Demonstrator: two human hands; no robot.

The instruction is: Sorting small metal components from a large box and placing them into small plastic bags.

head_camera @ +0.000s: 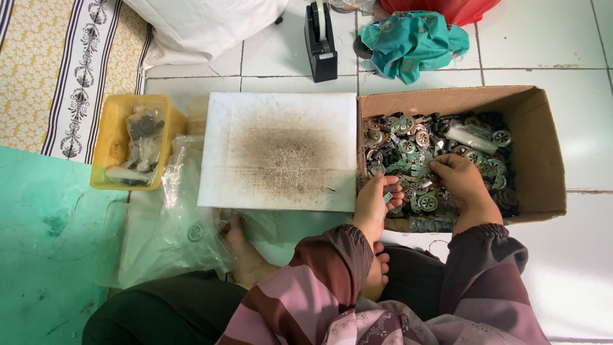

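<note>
- Where the view starts nearest the person, striped sleeves [306, 287] and crossed legs fill the bottom edge, with a bare foot [246, 259] tucked beside crumpled clear plastic bags [169, 223] on the floor.
- Just beyond, the left hand [377, 203] hovers at the near left corner of the cardboard box [543, 153], fingers curled round a few small metal parts [387, 198]; it looks like a loose clench on them, though how many it holds is hidden.
- The right hand [456, 179] rests down in the heap, fingertips pinching among the pieces; I cannot tell whether it has one fully grasped or is only picking through.
- The box is full of small round metal parts [408, 144], grey and dark, piled across its floor, so most of the sorting seems to lie ahead.
- Left of the box, the white board [281, 150], smudged dark at its middle, carries no parts, so nothing appears laid out yet.
- Further left, a yellow bin [112, 140] holds a few bagged items [143, 137].
- Farthest off stand a black tape dispenser [320, 41], a teal cloth [412, 41] and a white sack [204, 25].
</note>
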